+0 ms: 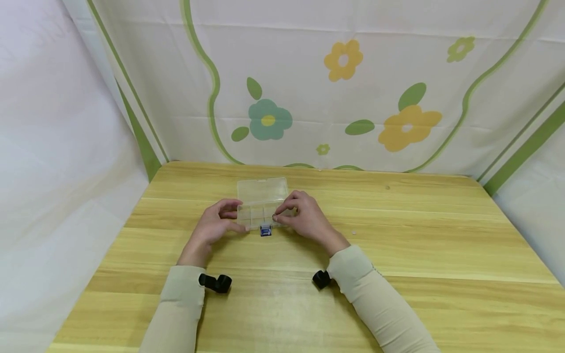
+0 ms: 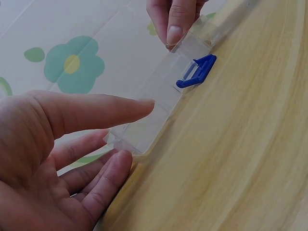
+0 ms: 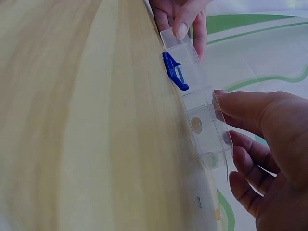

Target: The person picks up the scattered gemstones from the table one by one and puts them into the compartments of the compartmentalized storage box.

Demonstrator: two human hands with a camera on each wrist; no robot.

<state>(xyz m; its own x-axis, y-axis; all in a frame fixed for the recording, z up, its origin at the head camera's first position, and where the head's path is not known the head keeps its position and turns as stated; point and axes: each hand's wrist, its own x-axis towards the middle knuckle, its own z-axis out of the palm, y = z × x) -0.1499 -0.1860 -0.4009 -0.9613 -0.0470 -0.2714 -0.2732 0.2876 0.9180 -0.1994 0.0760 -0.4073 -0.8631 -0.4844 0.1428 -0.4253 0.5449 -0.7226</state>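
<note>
A small clear plastic compartment box (image 1: 260, 210) lies on the wooden table (image 1: 397, 245), its lid (image 1: 262, 189) tipped back. A blue latch (image 1: 265, 231) hangs from the front edge, shown too in the left wrist view (image 2: 197, 71) and the right wrist view (image 3: 173, 72). My left hand (image 1: 240, 215) grips the box's left end, thumb (image 2: 120, 108) over the edge and fingers (image 2: 113, 168) underneath. My right hand (image 1: 279, 212) pinches the right end, thumb (image 3: 231, 103) against the box (image 3: 204, 127) and fingers behind it. Small pale round bits sit in the compartments.
Flower-printed cloth (image 1: 335, 98) hangs behind the table, and plain white cloth closes in both sides. A tiny pale speck (image 1: 353, 232) lies on the wood right of my right hand. Black wrist mounts (image 1: 216, 283) sit on both sleeves.
</note>
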